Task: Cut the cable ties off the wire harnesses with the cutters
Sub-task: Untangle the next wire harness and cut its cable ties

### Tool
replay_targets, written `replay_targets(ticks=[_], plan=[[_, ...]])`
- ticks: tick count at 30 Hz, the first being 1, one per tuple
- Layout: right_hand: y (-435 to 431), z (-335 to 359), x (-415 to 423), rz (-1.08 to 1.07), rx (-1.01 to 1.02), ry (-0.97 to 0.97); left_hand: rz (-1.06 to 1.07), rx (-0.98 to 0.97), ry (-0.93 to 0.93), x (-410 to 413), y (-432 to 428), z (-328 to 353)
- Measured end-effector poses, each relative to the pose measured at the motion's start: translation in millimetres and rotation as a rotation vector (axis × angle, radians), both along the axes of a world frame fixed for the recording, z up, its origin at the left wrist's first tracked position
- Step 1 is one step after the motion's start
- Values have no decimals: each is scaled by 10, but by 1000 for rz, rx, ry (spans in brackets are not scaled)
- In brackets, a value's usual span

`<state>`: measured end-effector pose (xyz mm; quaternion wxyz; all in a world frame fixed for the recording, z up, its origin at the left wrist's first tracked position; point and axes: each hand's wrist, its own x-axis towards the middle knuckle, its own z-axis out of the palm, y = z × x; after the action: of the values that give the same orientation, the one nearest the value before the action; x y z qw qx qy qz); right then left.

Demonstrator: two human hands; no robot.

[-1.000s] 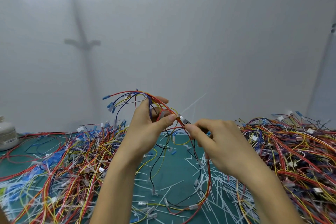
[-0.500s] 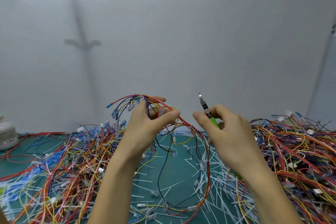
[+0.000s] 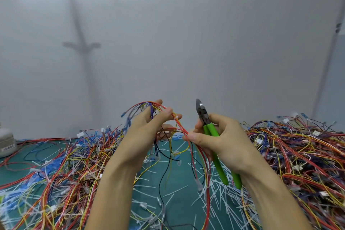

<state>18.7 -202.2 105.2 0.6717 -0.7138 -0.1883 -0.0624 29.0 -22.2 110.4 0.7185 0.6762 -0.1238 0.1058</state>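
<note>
I found the wire harness [image 3: 179,126] strung between both hands. Left hand [image 3: 141,136] clutched its looped wires. Right hand [image 3: 224,142] gripped the cutters [image 3: 210,129], thumb touching wires.

Green mat [image 3: 179,183] w/ L wire heap [image 3: 56,173], R wire heap [image 3: 298,155], cut ties [image 3: 224,203] btwn.

A single wide-angle view from the person's head looks forward and slightly down. The left hand [image 3: 147,132] and right hand [image 3: 224,142] sit close, low in the middle, reaching in from the bottom edge. The table [image 3: 179,183] spreads beneath and beside the hands; a pale wall [image 3: 168,43] fills everything above them.
</note>
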Motion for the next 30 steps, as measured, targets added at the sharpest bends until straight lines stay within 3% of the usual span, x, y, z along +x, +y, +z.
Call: replay_targets(ticks=[6,16,23,30], plan=[[-25,12,-6,-20,96,-26,-224,-202,97,2,95,-1],[-139,65,12,-134,268,-86,-19,-219,152,60,157,-58],[-123,59,28,-149,301,-134,-115,71,106,15,47,-42],[-58,49,9,-184,356,-183,-252,209,51,-28,-50,-88]])
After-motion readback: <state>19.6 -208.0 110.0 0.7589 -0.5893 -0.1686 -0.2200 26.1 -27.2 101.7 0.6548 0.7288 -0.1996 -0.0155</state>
